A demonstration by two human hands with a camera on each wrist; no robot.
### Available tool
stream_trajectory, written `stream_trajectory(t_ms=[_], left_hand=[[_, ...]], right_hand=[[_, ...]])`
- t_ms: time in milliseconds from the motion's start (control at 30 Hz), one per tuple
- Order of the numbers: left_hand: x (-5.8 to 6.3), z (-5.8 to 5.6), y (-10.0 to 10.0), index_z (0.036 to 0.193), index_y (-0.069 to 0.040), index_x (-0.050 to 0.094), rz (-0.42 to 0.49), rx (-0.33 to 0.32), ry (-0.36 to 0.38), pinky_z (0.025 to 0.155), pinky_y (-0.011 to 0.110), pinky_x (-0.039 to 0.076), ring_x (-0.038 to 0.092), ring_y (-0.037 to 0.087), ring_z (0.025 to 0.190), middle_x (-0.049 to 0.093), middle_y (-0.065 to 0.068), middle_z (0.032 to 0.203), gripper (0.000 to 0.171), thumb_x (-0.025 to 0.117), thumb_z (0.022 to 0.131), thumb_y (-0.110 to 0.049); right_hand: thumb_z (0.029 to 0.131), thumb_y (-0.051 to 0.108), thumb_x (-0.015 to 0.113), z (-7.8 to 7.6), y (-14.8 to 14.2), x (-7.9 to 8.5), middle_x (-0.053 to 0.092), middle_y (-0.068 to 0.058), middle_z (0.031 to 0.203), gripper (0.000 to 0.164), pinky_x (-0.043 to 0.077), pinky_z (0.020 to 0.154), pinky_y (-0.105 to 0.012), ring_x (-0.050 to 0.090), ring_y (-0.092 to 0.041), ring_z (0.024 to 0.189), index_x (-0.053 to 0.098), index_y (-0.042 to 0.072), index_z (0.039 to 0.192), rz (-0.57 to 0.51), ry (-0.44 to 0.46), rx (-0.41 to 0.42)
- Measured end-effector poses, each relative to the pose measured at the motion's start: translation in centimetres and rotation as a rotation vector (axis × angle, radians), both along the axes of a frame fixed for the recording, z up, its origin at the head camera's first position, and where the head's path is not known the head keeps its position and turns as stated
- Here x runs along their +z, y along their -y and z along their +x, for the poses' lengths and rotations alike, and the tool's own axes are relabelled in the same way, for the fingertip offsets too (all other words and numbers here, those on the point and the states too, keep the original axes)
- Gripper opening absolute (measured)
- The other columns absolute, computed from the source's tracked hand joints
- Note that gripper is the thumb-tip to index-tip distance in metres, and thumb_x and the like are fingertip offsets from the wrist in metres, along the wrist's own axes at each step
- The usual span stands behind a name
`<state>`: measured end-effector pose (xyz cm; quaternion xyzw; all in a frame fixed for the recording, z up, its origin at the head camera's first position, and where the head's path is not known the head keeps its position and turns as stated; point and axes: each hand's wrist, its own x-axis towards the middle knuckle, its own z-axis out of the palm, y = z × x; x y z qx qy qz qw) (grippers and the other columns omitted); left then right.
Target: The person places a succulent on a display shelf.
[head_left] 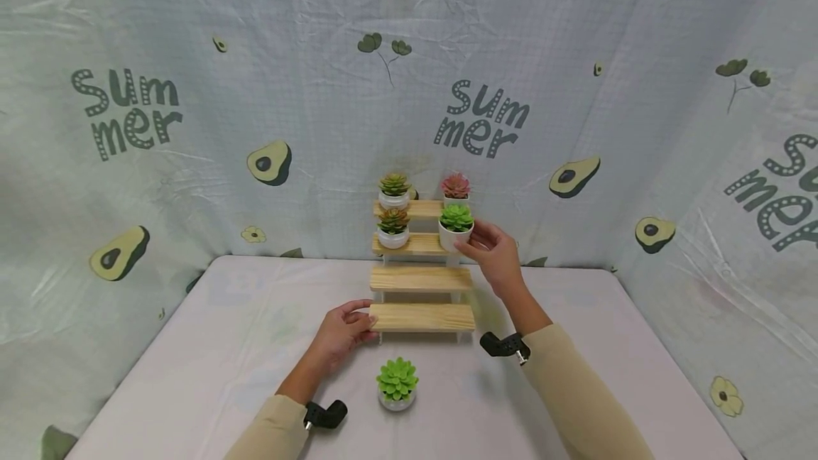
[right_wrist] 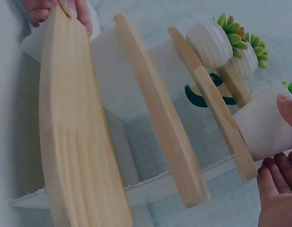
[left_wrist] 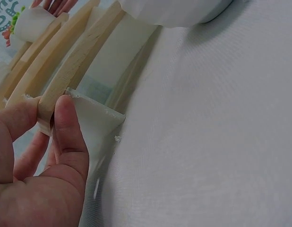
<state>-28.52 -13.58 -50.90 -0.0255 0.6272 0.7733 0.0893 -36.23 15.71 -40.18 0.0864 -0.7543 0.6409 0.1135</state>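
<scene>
A stepped stand with wooden shelves [head_left: 422,278] and pale side supports stands on the table. My left hand [head_left: 341,334] pinches the left end of its lowest shelf, thumb and fingers either side of the board in the left wrist view. With my right hand [head_left: 495,254] I hold a white pot with a bright green succulent [head_left: 456,222] at the right end of the second shelf from the top. To its left on that shelf sits a brownish-orange succulent [head_left: 393,226]. Up on the top shelf are a yellow-green succulent [head_left: 394,189] and a pink succulent [head_left: 456,188].
Another bright green succulent [head_left: 397,383] in a white pot stands on the white-covered table [head_left: 255,318], in front of the stand. A printed cloth [head_left: 339,105] with avocados and lettering hangs behind and at both sides. Each wrist carries a black strapped device [head_left: 505,345].
</scene>
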Motion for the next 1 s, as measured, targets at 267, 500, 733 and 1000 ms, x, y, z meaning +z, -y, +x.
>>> stream_trajectory(t_ms=[267, 500, 733, 1000], left_hand=[[-0.1, 0.1, -0.1, 0.129, 0.000, 0.051, -0.017, 0.000, 0.006, 0.071, 0.030, 0.059, 0.065, 0.018, 0.080, 0.064, 0.010, 0.094, 0.045, 0.065, 0.087, -0.003], [-0.4, -0.1, -0.1, 0.130, 0.002, 0.049, 0.014, -0.007, 0.003, 0.069, 0.029, 0.059, 0.065, 0.018, 0.079, 0.064, 0.009, 0.092, 0.047, 0.065, 0.085, 0.000], [-0.3, -0.2, 0.0, 0.129, 0.002, 0.050, 0.014, -0.006, 0.007, 0.069, 0.029, 0.059, 0.065, 0.019, 0.079, 0.064, 0.009, 0.092, 0.047, 0.065, 0.085, 0.002], [-0.3, -0.2, 0.0, 0.129, 0.002, 0.050, 0.008, -0.001, -0.006, 0.069, 0.029, 0.060, 0.065, 0.018, 0.079, 0.064, 0.009, 0.092, 0.047, 0.066, 0.085, 0.000]], right_hand=[[0.074, 0.027, 0.080, 1.1, -0.1, -0.7, 0.057, -0.013, 0.129, 0.064, 0.051, 0.092, -0.020, 0.055, -0.026, 0.120, 0.055, 0.007, 0.129, -0.024, -0.004, -0.014], [0.076, 0.028, 0.079, 2.5, -0.3, -1.4, 0.056, -0.015, 0.130, 0.065, 0.050, 0.089, -0.015, 0.055, -0.024, 0.119, 0.052, 0.004, 0.130, -0.037, -0.020, -0.021], [0.074, 0.034, 0.080, 4.3, -0.1, -2.3, 0.058, -0.011, 0.127, 0.064, 0.050, 0.094, -0.020, 0.056, -0.021, 0.118, 0.055, 0.007, 0.126, -0.043, -0.027, -0.017], [0.075, 0.028, 0.080, 7.3, 0.4, -3.8, 0.059, -0.009, 0.125, 0.057, 0.049, 0.097, -0.027, 0.057, -0.023, 0.116, 0.058, 0.007, 0.123, -0.071, -0.036, -0.009]])
